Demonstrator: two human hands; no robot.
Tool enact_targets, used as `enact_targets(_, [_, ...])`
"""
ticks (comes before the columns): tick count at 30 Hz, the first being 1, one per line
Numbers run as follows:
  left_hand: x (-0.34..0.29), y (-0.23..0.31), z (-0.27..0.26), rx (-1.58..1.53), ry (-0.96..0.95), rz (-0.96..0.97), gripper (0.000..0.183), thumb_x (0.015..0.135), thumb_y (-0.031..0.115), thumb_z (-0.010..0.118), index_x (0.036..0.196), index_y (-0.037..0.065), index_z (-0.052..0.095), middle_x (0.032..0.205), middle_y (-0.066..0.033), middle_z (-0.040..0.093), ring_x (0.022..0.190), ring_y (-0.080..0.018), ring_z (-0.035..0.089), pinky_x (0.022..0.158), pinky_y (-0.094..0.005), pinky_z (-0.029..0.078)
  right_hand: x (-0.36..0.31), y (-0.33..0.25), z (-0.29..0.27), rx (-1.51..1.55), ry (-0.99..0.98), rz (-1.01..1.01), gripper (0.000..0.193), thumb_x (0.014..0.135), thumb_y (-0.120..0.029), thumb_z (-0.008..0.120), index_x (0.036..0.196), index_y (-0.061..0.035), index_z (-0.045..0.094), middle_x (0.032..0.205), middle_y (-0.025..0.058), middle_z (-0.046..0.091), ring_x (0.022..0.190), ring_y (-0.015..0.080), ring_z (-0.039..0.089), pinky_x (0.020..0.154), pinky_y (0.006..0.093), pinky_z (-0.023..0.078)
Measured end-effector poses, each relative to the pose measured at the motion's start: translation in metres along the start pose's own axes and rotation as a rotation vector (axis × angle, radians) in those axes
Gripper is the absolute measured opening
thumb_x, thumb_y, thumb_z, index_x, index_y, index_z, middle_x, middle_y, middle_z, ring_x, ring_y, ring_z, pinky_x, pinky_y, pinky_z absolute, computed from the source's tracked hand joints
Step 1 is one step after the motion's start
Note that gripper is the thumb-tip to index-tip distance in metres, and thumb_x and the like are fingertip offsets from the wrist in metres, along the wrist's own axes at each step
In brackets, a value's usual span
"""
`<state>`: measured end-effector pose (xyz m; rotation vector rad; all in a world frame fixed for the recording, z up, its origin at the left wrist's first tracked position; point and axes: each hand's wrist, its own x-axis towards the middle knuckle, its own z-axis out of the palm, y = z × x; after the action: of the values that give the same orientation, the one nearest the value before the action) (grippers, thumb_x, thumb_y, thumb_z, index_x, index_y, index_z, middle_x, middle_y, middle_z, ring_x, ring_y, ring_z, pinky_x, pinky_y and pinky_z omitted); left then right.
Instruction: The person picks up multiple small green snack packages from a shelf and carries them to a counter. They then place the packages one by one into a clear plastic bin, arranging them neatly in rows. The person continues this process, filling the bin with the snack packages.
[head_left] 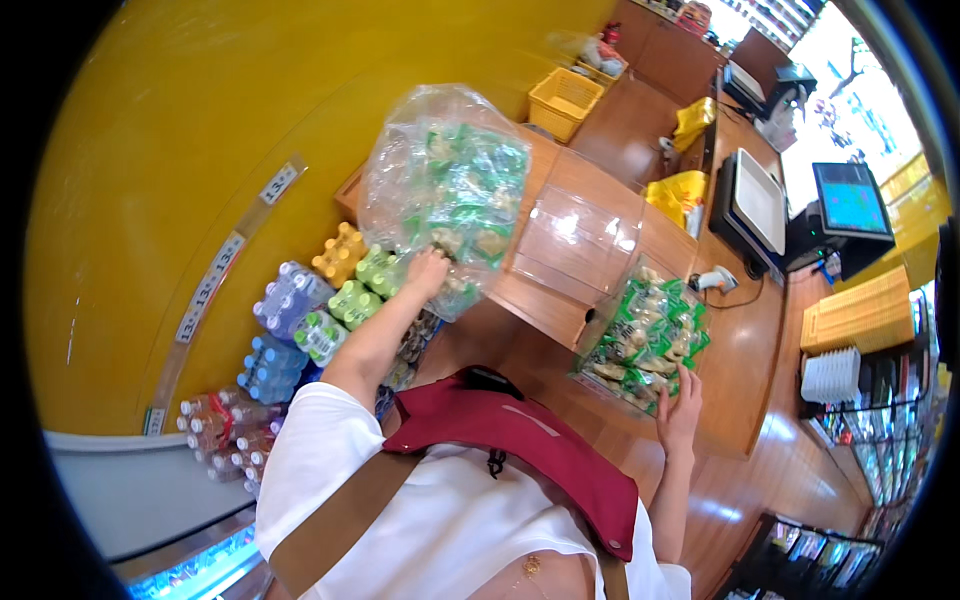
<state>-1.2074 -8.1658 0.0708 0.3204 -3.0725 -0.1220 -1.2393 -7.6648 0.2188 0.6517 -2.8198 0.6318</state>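
Observation:
A large clear plastic bag [385, 190] lies on the wooden counter, with several green-and-clear food packets [470, 160] in it. My left hand [428, 272] is at the bag's near edge, its fingers curled in on the plastic beside the packets. Whether a packet is also under those fingers is hidden. To the right, a clear box [622, 402] at the counter's edge is filled with similar packets [645, 335] of pale, lumpy food. My right hand [680, 405] rests at this box's near right corner, fingers stretched out and apart.
A clear flat panel [575, 230] lies between bag and box. Shrink-wrapped bottle packs [295, 295] stand left, by the yellow wall [200, 120]. On the right are a white handheld scanner [715, 279], a weighing scale [750, 205] and a screen [850, 198]. A yellow crate [563, 100] sits beyond.

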Motion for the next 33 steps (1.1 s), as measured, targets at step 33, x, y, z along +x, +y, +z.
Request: enact_targets(33, [0.034,0.265,-0.119,-1.458,-0.865,-0.247,0.029,0.095,0.031,0.040,0.110,0.006,0.045,0.079,-0.0076,0.060,0.048,-0.0062,0.040,0.040,-0.0206,0.033,0.081,0.011,-0.009,0.324,-0.398,-0.124,0.020,0.083,-0.015,0.061,0.099,-0.0029,0.062,0.095,0.0145,0.061,0.096,0.0316,0.057,0.076,0.0383,0.047])
